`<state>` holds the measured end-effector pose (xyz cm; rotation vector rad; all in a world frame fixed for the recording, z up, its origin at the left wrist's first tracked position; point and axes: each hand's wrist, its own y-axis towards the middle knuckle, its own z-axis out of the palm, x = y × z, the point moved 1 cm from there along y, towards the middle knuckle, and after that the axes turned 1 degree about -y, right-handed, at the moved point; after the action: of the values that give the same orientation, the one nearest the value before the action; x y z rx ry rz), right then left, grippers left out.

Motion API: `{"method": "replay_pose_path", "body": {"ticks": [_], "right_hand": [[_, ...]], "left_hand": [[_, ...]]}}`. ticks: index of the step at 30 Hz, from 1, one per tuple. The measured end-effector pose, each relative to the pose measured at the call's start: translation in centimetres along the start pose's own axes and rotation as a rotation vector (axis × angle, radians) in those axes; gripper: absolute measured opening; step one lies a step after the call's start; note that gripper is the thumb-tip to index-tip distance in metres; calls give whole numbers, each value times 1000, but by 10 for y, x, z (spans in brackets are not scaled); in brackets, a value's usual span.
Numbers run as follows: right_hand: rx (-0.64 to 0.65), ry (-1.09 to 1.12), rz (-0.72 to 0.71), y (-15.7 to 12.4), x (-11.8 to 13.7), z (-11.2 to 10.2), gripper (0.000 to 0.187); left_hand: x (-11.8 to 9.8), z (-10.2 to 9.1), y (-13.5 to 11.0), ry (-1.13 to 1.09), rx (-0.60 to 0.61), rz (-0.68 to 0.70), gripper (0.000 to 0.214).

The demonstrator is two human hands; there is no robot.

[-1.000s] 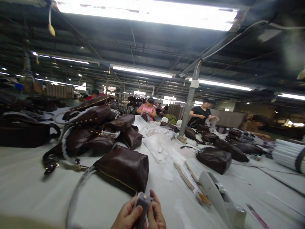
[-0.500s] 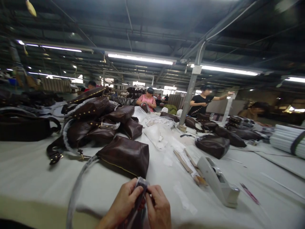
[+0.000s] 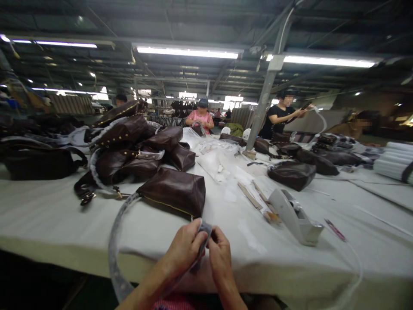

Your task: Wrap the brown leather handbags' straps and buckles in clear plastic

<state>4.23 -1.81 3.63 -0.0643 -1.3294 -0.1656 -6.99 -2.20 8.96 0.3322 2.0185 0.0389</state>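
Note:
My left hand (image 3: 185, 248) and my right hand (image 3: 221, 254) meet at the near edge of the white table (image 3: 48, 219). Both pinch the end of a wrapped bag strap (image 3: 204, 228) between their fingertips. The strap, covered in clear film, loops left and down over the table edge (image 3: 113, 249). A dark brown leather bag (image 3: 174, 192) lies just beyond my hands.
A heap of brown bags (image 3: 129, 146) sits at the left. A white tape dispenser (image 3: 295, 215) and flat sticks lie at the right, with another brown bag (image 3: 292, 174) behind. Several people work at the far side by a metal post (image 3: 263, 103).
The view has tilted down, so my hands and the table edge sit higher in the picture. My hands keep pinching the strap end. The person in black has lowered an arm.

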Motion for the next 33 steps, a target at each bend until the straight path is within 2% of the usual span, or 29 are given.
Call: {"method": "replay_pose_path", "body": {"ticks": [3, 6, 10, 12, 15, 17, 21, 25, 29, 33], "right_hand": [[3, 190, 117, -1, -4, 1, 17], [24, 307, 223, -3, -11, 1, 20], [47, 388, 310, -6, -14, 2, 24], [67, 389, 316, -5, -14, 2, 24], [88, 420, 324, -2, -15, 4, 25], [73, 484, 372, 1, -15, 6, 28], [27, 577, 425, 4, -16, 9, 36], [71, 650, 486, 5, -22, 8, 40], [105, 721, 548, 6, -26, 7, 43], [134, 753, 616, 4, -30, 9, 45]], "left_hand": [[-1, 0, 0, 72, 15, -13, 8], [4, -1, -1, -33, 81, -105, 6], [11, -2, -6, -191, 173, -234, 16], [14, -1, -8, -144, 143, -224, 15], [21, 1, -9, -12, 16, -148, 10], [26, 3, -10, -33, -19, -131, 12], [37, 7, -10, -231, 57, -156, 21], [43, 8, -13, -372, 138, -206, 22], [44, 3, -14, -249, 77, -140, 13], [44, 3, -17, -99, 73, -102, 14]]}}
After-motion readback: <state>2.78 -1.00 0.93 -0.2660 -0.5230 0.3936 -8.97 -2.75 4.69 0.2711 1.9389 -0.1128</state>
